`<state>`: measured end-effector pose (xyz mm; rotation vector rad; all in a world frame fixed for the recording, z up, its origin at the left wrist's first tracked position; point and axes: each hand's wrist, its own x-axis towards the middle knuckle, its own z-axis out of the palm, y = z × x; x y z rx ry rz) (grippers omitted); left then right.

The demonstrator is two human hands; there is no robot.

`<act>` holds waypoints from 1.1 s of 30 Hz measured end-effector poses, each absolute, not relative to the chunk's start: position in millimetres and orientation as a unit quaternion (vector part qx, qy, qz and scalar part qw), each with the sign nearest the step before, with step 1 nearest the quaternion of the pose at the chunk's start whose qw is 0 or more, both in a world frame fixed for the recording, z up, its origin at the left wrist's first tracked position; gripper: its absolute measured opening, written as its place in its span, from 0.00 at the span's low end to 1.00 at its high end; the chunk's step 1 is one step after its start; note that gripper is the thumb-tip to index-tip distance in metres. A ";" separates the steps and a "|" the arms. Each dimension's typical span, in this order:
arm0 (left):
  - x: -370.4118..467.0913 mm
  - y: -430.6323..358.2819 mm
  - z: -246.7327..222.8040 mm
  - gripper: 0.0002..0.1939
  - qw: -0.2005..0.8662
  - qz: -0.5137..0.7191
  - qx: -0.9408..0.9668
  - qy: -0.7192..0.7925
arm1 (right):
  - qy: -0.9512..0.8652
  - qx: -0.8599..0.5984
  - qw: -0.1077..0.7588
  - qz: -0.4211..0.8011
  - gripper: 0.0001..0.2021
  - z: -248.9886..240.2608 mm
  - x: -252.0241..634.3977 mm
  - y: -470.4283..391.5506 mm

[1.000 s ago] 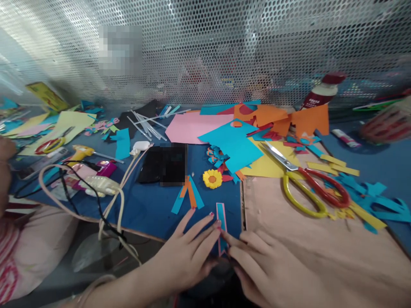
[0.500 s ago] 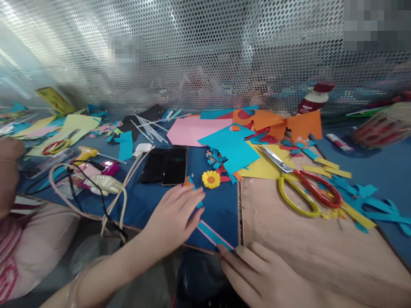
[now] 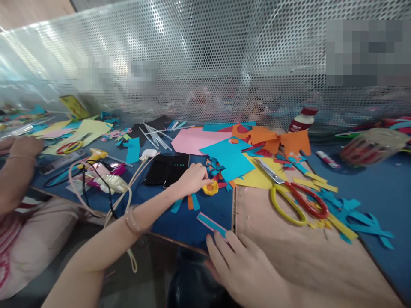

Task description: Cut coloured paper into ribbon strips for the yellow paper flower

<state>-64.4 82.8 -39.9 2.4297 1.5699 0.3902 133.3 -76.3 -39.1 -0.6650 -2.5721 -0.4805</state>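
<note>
My left hand (image 3: 192,179) reaches over the table with curled fingers, its thumb and fingertips at the edge of a yellow paper flower (image 3: 211,188). Just behind that flower lies a curled blue and orange paper flower (image 3: 213,164). At the front edge, my right hand (image 3: 245,261) has its fingers closed on a narrow blue paper strip with pink borders (image 3: 205,221); the strip's near end is hidden under the fingers. Between the hands and the phones (image 3: 155,170) lie small blue and orange paper strips (image 3: 190,202).
Scissors (image 3: 276,182) lie open on the cardboard (image 3: 257,214). Coloured paper sheets (image 3: 229,158), blue scraps (image 3: 349,209), a glue stick (image 3: 326,159) and a bottle (image 3: 302,119) are around. To the left are a glue gun (image 3: 98,155), tangled cables (image 3: 123,201) and another person's arm (image 3: 19,171).
My left hand has moved forward and right from the small strips to the yellow flower. My right hand stays on the bordered strip. The view has shifted slightly.
</note>
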 end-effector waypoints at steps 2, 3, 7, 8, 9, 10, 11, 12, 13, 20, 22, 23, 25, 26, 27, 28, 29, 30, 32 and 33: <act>-65.7 80.8 -37.0 0.16 0.148 0.154 0.817 0.536 | -0.942 -0.183 0.235 -0.157 0.16 -41.8 139.4 -71.8; -66.5 79.9 -34.6 0.16 0.173 0.166 0.807 0.539 | -0.949 -0.165 0.227 -0.142 0.17 -42.7 143.7 -69.1; -69.7 77.0 -22.1 0.16 0.325 0.253 0.731 0.545 | -0.971 -0.144 0.179 -0.063 0.20 -45.7 164.0 -60.0; -70.1 76.5 -19.2 0.16 0.376 0.274 0.703 0.538 | -0.973 -0.132 0.179 -0.066 0.20 -45.8 169.0 -59.6; -70.2 75.9 -16.7 0.16 0.426 0.290 0.675 0.528 | -0.972 -0.121 0.187 -0.077 0.19 -45.2 173.8 -60.2; -70.0 75.4 -14.7 0.17 0.470 0.301 0.649 0.517 | -0.970 -0.111 0.194 -0.092 0.20 -43.6 178.0 -61.8; -69.6 74.9 -13.3 0.18 0.504 0.308 0.628 0.507 | -0.969 -0.107 0.195 -0.104 0.20 -41.1 181.8 -64.4; -69.1 74.5 -12.4 0.20 0.527 0.312 0.613 0.499 | -0.970 -0.106 0.189 -0.112 0.20 -38.0 184.8 -67.6; -68.7 74.0 -12.1 0.22 0.541 0.316 0.604 0.493 | -0.971 -0.111 0.178 -0.115 0.20 -34.8 187.0 -71.3; -71.1 65.6 -17.4 0.21 0.503 0.319 0.620 0.511 | -0.909 -0.308 0.282 0.017 0.15 -40.3 180.0 -80.6; -70.9 60.0 -18.3 0.21 0.504 0.317 0.619 0.513 | -0.879 -0.377 0.287 0.048 0.14 -44.3 173.4 -74.1; -70.3 57.0 -18.3 0.21 0.506 0.317 0.619 0.511 | -0.874 -0.401 0.271 0.049 0.13 -44.7 169.9 -70.3; -68.5 51.2 -17.9 0.19 0.506 0.318 0.624 0.503 | -0.872 -0.434 0.221 0.037 0.14 -42.4 163.0 -63.2; -67.6 48.6 -17.3 0.19 0.504 0.321 0.625 0.502 | -0.873 -0.447 0.192 0.036 0.14 -40.4 159.9 -60.6; -67.0 46.4 -16.5 0.18 0.500 0.326 0.626 0.502 | -0.873 -0.457 0.166 0.044 0.13 -38.4 157.2 -58.7; -66.7 44.6 -15.5 0.18 0.496 0.330 0.627 0.502 | -0.872 -0.464 0.146 0.064 0.13 -36.7 155.0 -57.7; -66.8 43.2 -14.3 0.17 0.493 0.335 0.629 0.499 | -0.867 -0.471 0.132 0.095 0.12 -35.6 153.4 -57.5; -67.1 42.3 -12.9 0.16 0.491 0.339 0.631 0.496 | -0.858 -0.479 0.126 0.133 0.11 -35.1 152.3 -57.9; -68.0 42.1 -10.1 0.15 0.489 0.348 0.637 0.483 | -0.832 -0.499 0.132 0.201 0.09 -36.0 151.8 -59.8; -68.2 42.7 -8.7 0.14 0.491 0.353 0.639 0.476 | -0.818 -0.508 0.142 0.229 0.08 -37.1 152.2 -60.6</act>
